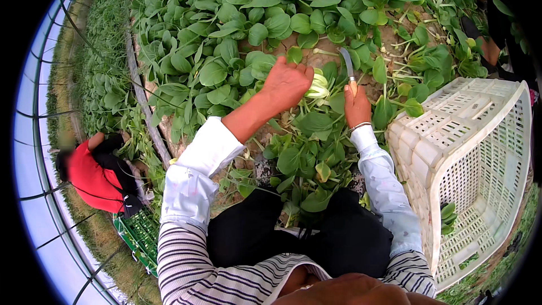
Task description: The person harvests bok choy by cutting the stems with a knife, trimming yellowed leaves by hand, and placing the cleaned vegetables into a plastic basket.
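My left hand (287,83) is closed around a head of bok choy (318,86). Its pale, cut-looking base points right, toward my other hand, and leaves stick out past my knuckles. In my right hand (357,106) is a small knife (348,66) with a wooden handle, gripped in the fist. The curved blade points up and away from me, a little apart from the bok choy. Loose green leaves (316,124) lie on the soil below both hands.
Growing bok choy (226,34) fills the bed ahead. A white plastic crate (440,152) lies tipped at my right, with some bok choy inside. A person in red (99,178) crouches at far left beside a green crate (135,237). Another person's leg (490,45) shows far right.
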Tool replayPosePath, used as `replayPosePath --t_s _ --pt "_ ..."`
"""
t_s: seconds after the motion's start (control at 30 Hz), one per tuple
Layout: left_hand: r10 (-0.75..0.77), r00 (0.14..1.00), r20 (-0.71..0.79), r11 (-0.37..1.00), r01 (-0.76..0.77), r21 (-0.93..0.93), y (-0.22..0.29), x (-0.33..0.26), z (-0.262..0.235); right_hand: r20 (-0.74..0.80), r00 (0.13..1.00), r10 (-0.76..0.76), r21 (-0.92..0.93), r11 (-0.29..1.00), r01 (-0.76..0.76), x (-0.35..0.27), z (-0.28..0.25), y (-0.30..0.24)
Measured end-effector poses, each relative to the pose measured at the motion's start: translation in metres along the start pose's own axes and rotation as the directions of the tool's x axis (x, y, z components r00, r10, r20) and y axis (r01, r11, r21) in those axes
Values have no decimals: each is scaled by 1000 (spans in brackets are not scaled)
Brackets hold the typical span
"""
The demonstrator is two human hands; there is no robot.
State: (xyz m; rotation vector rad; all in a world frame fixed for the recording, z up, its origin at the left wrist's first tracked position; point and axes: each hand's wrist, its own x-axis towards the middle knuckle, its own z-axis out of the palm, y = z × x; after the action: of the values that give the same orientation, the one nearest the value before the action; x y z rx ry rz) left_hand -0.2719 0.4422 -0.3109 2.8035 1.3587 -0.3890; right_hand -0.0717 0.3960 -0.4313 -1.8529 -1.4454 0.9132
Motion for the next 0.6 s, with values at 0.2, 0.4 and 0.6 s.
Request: replayPosePath --t_s 0.2,0.4,0.6 --pt "310 951 -17 911 -292 290 -8 98 20 -3 998 62 -48 997 -62 59 23 0" --pt "173 985 19 947 -171 273 -50 117 34 94 987 134 286 945 -155 54 37 32" --pt "99 984 -147 974 -66 216 -63 91 52 33 985 170 176 969 -174 64 40 15"
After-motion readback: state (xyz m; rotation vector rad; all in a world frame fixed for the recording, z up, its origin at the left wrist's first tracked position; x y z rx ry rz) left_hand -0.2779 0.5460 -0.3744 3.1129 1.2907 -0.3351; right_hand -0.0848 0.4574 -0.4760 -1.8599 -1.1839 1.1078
